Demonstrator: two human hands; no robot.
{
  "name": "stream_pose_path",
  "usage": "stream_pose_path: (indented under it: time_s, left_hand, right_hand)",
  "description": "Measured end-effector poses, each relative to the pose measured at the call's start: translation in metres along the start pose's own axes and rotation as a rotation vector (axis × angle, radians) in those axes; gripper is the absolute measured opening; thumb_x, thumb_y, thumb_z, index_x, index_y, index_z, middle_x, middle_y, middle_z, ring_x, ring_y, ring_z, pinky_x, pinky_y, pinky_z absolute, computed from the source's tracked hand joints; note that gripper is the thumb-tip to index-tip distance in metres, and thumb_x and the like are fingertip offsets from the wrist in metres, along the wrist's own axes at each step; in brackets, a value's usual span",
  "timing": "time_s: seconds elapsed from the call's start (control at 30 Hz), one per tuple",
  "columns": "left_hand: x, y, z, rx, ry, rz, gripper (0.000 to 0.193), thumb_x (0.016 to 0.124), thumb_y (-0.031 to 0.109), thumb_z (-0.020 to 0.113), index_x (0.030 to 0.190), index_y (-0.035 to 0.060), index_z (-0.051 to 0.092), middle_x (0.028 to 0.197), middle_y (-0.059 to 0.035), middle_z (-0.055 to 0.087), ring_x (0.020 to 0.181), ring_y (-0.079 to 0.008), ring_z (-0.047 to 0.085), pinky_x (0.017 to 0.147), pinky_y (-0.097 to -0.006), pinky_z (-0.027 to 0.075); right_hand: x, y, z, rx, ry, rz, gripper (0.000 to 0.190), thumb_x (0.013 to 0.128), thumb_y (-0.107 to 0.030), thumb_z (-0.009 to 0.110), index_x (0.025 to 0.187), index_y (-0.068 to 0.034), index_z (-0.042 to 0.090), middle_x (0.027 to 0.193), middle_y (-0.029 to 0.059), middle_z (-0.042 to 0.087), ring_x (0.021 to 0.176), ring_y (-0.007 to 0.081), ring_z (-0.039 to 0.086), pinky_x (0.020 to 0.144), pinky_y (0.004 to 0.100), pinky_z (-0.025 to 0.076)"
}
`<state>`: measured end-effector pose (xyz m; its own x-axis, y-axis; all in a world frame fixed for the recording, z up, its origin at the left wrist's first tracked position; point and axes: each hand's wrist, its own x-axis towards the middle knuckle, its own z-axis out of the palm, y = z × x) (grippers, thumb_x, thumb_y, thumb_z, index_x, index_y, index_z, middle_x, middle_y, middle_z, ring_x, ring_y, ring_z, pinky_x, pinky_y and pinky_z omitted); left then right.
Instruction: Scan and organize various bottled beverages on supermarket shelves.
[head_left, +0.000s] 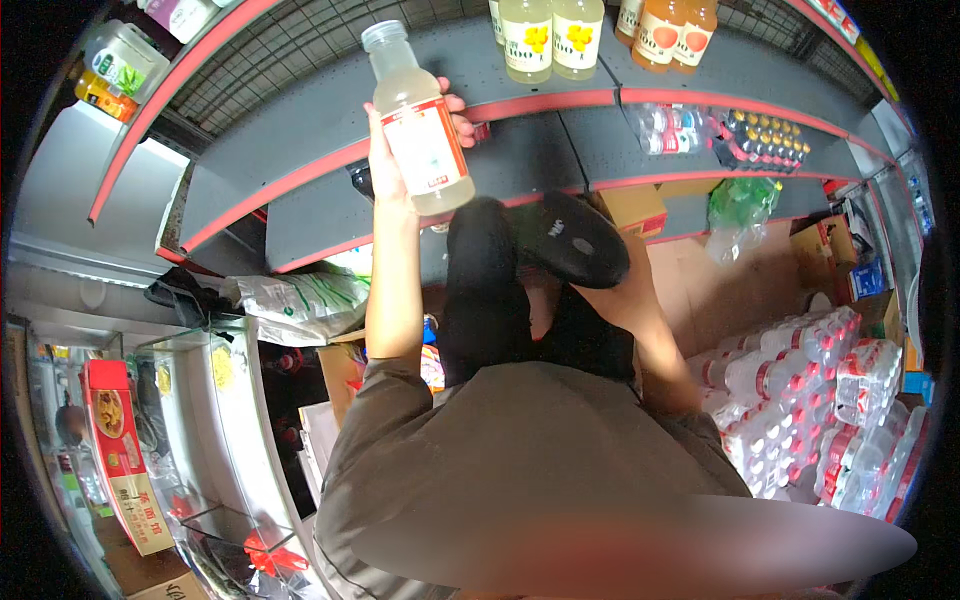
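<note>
My left hand (384, 169) is wrapped around a clear plastic bottle (425, 142) of cloudy pale drink. The bottle has a white and red-orange label and a pale cap. It tilts in front of the grey shelf, its cap end toward the upper left. My right hand (621, 296) is lower, in front of my black trousers, against the underside of a black rounded object (581, 236) with a small pale logo. This may be a shoe, but I cannot tell. That object hides the right fingers.
Bottles of yellow (526, 45) and orange drink (660, 37) stand on the red-edged shelf (435, 56). Wrapped bottle packs (787, 382) are stacked at right. A cardboard box (634, 210) and a green plastic bag (742, 206) sit low ahead. A glass-sided cabinet (240, 420) is at left.
</note>
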<state>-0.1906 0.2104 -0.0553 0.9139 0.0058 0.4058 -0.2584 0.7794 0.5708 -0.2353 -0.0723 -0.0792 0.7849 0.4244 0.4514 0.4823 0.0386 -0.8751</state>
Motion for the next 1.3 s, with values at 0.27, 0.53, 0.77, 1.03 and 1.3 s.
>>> stream_pose_path:
  time_s: [0.27,0.53,0.77,1.03,1.3]
  left_hand:
    - [0.012,-0.036,0.0,0.166,-0.042,0.121,0.079,0.092,0.064,0.046,0.137,-0.0007,0.041,0.117,-0.0154,0.061,0.098,-0.0294,0.065,0.082,-0.0425,0.057]
    - [0.077,-0.099,0.064,0.892,0.347,0.868,0.067,0.068,0.005,0.086,0.121,-0.001,0.045,0.108,-0.0127,0.058,0.096,-0.0183,0.06,0.084,-0.0301,0.049]
    - [0.11,-0.121,0.047,1.076,0.575,0.986,0.066,0.068,0.021,0.089,0.117,-0.0006,0.049,0.105,-0.01,0.055,0.094,-0.0185,0.054,0.085,-0.0333,0.044]
    - [0.118,-0.123,0.03,1.273,0.592,0.965,0.068,0.07,0.022,0.088,0.118,0.0002,0.046,0.114,-0.0121,0.048,0.103,-0.0218,0.051,0.091,-0.0389,0.042]
    - [0.124,-0.12,0.037,1.536,0.54,0.955,0.079,0.071,0.025,0.086,0.131,-0.0027,0.042,0.137,-0.0241,0.038,0.127,-0.0389,0.041,0.106,-0.0478,0.033]
  right_hand:
    - [0.011,-0.009,-0.002,0.025,-0.078,0.016,0.051,0.07,-0.004,0.074,0.118,0.003,0.06,0.1,0.0154,0.07,0.092,0.0216,0.066,0.086,0.0348,0.05]
    - [-0.02,0.037,-0.037,0.041,0.168,0.151,0.041,0.077,0.003,0.07,0.118,0.001,0.061,0.108,0.0093,0.069,0.1,0.018,0.062,0.092,0.0336,0.047]
    - [-0.037,0.04,-0.068,0.073,0.194,0.312,0.035,0.079,0.003,0.069,0.113,0.001,0.064,0.105,0.0084,0.07,0.098,0.0154,0.063,0.09,0.0314,0.048]
    - [-0.042,0.06,-0.078,0.18,0.25,0.366,0.026,0.081,0.004,0.068,0.106,-0.001,0.066,0.082,0.0004,0.067,0.065,0.0073,0.058,0.057,0.025,0.047]
    - [-0.046,0.077,-0.083,0.242,0.295,0.329,0.017,0.082,0.005,0.061,0.097,-0.001,0.065,0.071,0.0013,0.062,0.057,0.0083,0.054,0.053,0.0235,0.044]
